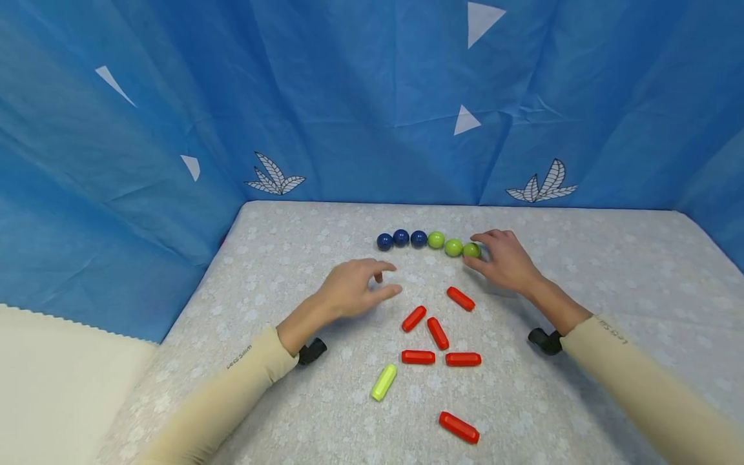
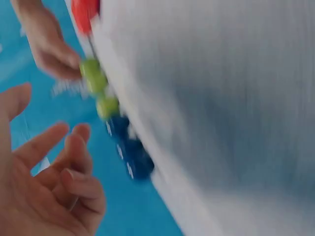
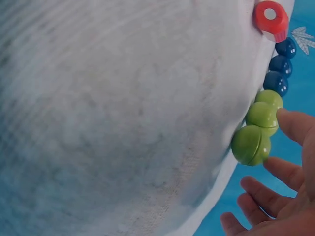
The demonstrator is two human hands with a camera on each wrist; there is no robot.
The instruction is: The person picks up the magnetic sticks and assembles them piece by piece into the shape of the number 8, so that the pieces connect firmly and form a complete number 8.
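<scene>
Three glossy green balls [image 1: 454,248] and three dark blue balls [image 1: 401,237] form one row near the back of the table. My right hand [image 1: 504,259] is at the right end of that row. Its thumb and index finger straddle the end green ball [image 3: 251,145], the index fingertip [image 3: 269,163] right at the ball's edge and the thumb apart from it in the right wrist view. My left hand [image 1: 356,287] hovers left of centre, in front of the blue balls, holding nothing. Its fingers are loosely bent in the left wrist view.
Several red faceted sticks [image 1: 418,357] lie scattered on the patterned tablecloth [image 1: 290,413] between my forearms. Left of them lies one yellow-green stick [image 1: 384,382]. A blue curtain [image 1: 349,97] hangs behind the table's back edge and along its left side.
</scene>
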